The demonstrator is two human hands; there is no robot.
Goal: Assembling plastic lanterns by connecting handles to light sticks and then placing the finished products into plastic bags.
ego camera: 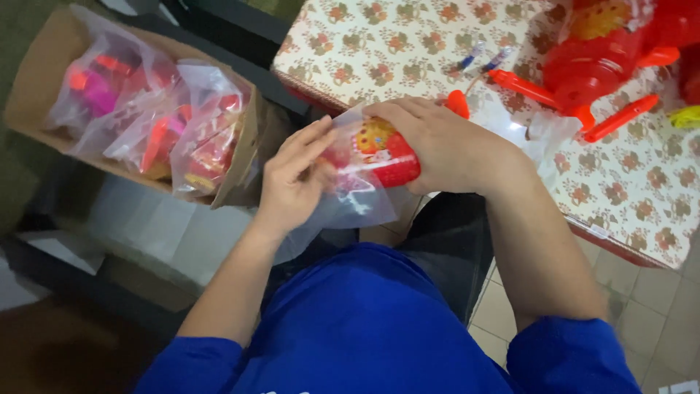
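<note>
Head view looks down on two bare hands working over the person's lap, just off the near edge of a counter (408,51) covered with a flowered cloth. Right hand (445,149) is closed around a red toy (383,153) with a yellow patterned face, gripping it from the far side. Left hand (295,179) pinches the mouth of a clear plastic bag (350,204), its fingers curled on the film. Most of the toy sits inside the bag's opening, and the rest of the bag hangs loose below both hands, over the blue shirt (364,328).

On the counter, well apart from the hands, lie more red toy parts (594,66) with orange arms sticking out, and two small pens (485,58) beside them. A crumpled clear wrapper (543,135) rests near the right wrist.

To the left, a cardboard box (36,73) holds several bagged toys (182,138) in pink, red and orange, standing packed side by side.
</note>
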